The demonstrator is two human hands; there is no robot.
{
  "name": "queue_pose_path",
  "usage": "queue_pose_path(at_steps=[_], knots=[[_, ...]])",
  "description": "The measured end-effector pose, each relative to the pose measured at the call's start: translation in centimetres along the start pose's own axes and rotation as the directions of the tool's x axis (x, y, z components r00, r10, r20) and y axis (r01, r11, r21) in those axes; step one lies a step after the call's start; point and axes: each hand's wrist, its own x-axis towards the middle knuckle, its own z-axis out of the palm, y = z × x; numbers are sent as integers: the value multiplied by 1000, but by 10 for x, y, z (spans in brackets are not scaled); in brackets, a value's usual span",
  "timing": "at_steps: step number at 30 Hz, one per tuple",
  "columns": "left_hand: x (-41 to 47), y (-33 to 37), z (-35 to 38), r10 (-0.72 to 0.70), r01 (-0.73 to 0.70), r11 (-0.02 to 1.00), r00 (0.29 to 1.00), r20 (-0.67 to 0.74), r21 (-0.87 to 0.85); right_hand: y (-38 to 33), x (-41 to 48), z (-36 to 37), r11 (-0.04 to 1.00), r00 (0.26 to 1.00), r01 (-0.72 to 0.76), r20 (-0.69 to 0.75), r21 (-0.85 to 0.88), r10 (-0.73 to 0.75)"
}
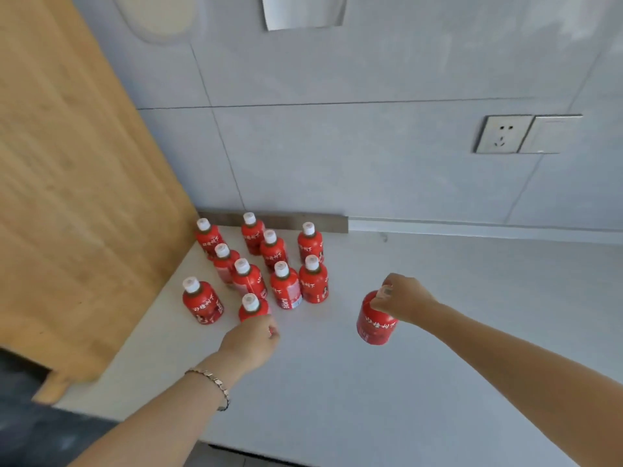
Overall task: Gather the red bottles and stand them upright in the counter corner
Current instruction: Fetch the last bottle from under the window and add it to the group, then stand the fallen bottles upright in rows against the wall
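Where legible, bottle label (pixel 290 299) reads "JUICE"

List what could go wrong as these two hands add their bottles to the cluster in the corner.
1. The left hand is at the front bottle, tight against the upright bottles; a nudge could topple neighbours like skittles.
2. The right hand pinches its bottle by the cap only, so it may swing or slip.
3. Gaps in the cluster look narrow; setting that bottle in could knock the nearest one.
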Motion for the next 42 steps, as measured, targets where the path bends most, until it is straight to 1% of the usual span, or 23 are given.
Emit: queue_pose_path(at_steps=[3,7,10,13,14,16,18,19,20,24,28,31,34,37,39,40,42], knots=[[16,-28,-13,-56,55,998,998,-34,-28,-28,41,11,1000,1000,5,-27,19,-5],[38,-51,-29,-113,107,992,990,-85,-73,-45,91,24,999,1000,-20,-3,26,20],[60,-59,-49,-131,121,990,982,-138,-74,-48,118,32,1000,999,-20,47,-23,22],[86,-66,-70,-123,104,990,968,-217,-100,-52,139,34,997,997,-1,80,-78,7],[94,-70,-75,-124,99,988,966,-227,-117,-55,144,32,991,994,12,105,-130,2],[110,-81,-84,-120,90,986,966,-230,-138,-63,153,23,950,985,48,170,-310,5],[127,-94,-93,-91,61,990,964,-250,-123,-76,159,15,852,979,106,203,-513,0],[136,-101,-97,-64,37,994,960,-271,-103,-86,162,11,804,980,136,200,-578,-22],[146,-109,-103,-37,13,996,956,-290,-83,-98,165,10,784,980,160,195,-600,-50],[194,-142,-131,64,-71,997,953,-296,-14,-163,175,21,849,972,225,169,-477,-163],[241,-177,-159,69,-59,997,960,-272,46,-224,190,54,894,977,211,98,-396,-187],[274,-199,-170,44,-38,999,970,-240,29,-262,209,80,914,984,179,74,-364,-163],[301,-214,-175,37,-32,999,990,-136,38,-295,233,104,939,989,148,41,-311,-142],[327,-222,-172,40,-39,999,999,-31,16,-319,257,126,962,997,80,25,-260,-76],[340,-224,-166,50,-50,998,999,9,-25,-328,274,138,965,1000,20,20,-260,-15],[343,-225,-160,51,-51,997,999,1,-62,-330,282,142,963,1000,-7,23,-269,14],[348,-226,-148,41,-56,984,995,-90,-171,-332,298,145,963,999,-39,18,-267,45]])
